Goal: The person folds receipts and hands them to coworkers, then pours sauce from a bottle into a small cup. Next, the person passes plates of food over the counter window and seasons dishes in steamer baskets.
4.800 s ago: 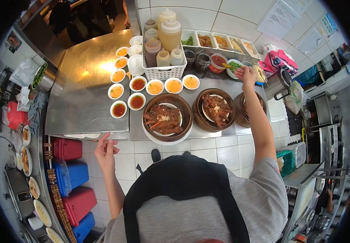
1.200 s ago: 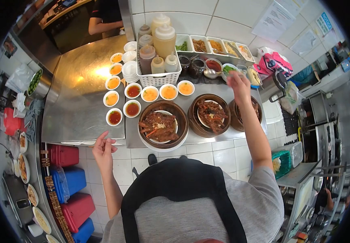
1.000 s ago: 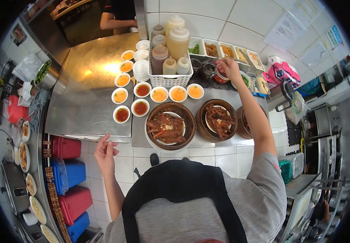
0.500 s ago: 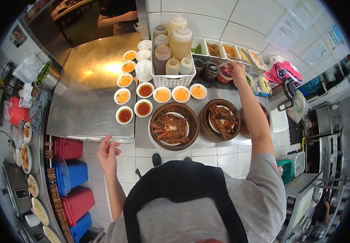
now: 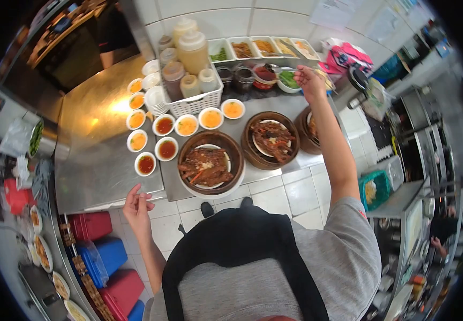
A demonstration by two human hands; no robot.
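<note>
My right hand (image 5: 310, 83) is closed on the handle of a metal spoon (image 5: 286, 69). The spoon's bowl, carrying something dark, is above a jar of red sauce (image 5: 265, 80). Beside that jar stand two dark jars (image 5: 243, 80) and a bowl of chopped greens (image 5: 288, 80). Nearer to me are round steamers (image 5: 243, 155) holding plates of braised, brown-sauced chicken feet (image 5: 205, 167); my right forearm partly covers the rightmost one. My left hand (image 5: 138, 207) hangs in front of the counter edge, fingers loosely apart and holding nothing.
A white basket (image 5: 196, 102) of squeeze bottles (image 5: 193, 52) stands against the wall, with several small sauce bowls (image 5: 187, 125) around it. White trays of toppings (image 5: 242, 48) line the back. Lidded red and blue bins (image 5: 103, 259) sit lower left. Other people appear at the edges.
The view has shifted, so the counter things sit further left. More of the spoon shows beside my right hand, its dark-loaded bowl now visible over the red sauce jar. My left hand stays empty.
</note>
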